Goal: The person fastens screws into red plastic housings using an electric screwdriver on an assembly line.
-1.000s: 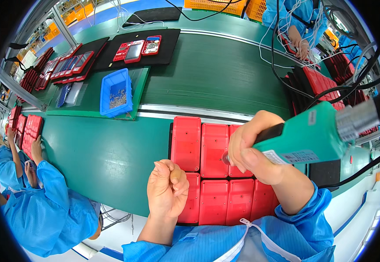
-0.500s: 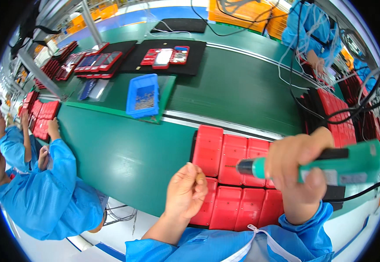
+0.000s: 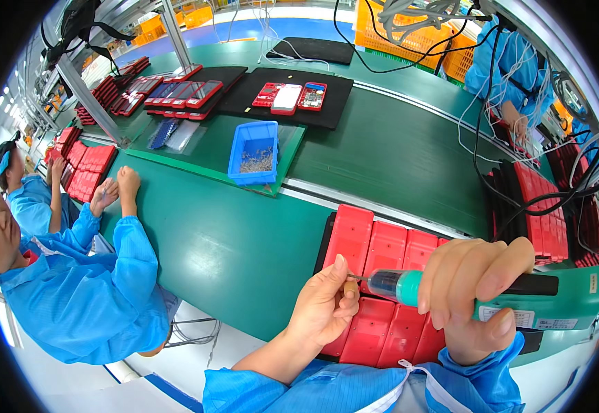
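My right hand (image 3: 465,289) is wrapped around a green electric screwdriver (image 3: 575,299) with a dark nose, held level and pointing left. Its thin bit ends at the pinched thumb and fingers of my left hand (image 3: 323,306). Whatever those fingertips hold is too small to make out. Beneath both hands, red plastic cases (image 3: 385,244) lie in two rows on a dark mat, with small holes in their faces. My hands and the tool hide part of them.
A blue bin (image 3: 254,172) of small metal pieces stands on a green board beyond. Opened red units lie on a black mat (image 3: 337,89) farther back. Co-workers in blue (image 3: 82,296) sit at the left, another stands far right. Cables (image 3: 554,196) hang at the right, beside stacked red cases.
My left fingertips and the screwdriver's bit, apart before, have come together. The view has shifted, so the bench sits farther right. The nearest co-worker's hands have moved away from the red cases.
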The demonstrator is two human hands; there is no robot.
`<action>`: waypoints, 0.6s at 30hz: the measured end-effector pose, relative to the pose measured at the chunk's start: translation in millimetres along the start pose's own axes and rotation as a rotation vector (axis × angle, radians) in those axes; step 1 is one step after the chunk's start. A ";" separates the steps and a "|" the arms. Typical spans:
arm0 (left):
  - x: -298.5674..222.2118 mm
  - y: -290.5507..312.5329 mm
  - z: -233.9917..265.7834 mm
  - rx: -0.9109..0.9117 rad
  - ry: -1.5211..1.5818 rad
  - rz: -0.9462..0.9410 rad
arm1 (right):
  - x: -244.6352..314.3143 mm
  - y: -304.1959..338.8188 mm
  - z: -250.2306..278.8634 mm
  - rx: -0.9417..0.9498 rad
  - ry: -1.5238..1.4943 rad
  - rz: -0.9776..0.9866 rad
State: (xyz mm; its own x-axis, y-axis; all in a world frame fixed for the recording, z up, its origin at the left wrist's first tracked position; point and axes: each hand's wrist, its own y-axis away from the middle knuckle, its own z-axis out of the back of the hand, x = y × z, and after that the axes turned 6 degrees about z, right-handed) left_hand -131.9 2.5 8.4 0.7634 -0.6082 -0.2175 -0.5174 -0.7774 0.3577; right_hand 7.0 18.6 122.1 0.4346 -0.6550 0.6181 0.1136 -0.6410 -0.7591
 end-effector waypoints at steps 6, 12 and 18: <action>1.0 -0.4 2.6 -0.001 0.011 0.012 | -1.4 0.5 2.6 0.042 -0.007 -0.021; 3.6 1.5 7.2 -0.057 -0.126 -0.042 | -6.9 0.2 4.1 0.067 -0.027 0.008; -22.1 9.8 12.3 -0.197 -0.025 -0.289 | -16.9 -6.2 13.2 -0.014 0.077 -0.090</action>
State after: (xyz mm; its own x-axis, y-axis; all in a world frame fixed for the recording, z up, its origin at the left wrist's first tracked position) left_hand -158.6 6.3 5.5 0.8566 -0.3731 -0.3564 -0.1949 -0.8736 0.4460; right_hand 10.9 38.9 113.6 0.3530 -0.6232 0.6979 0.1363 -0.7037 -0.6973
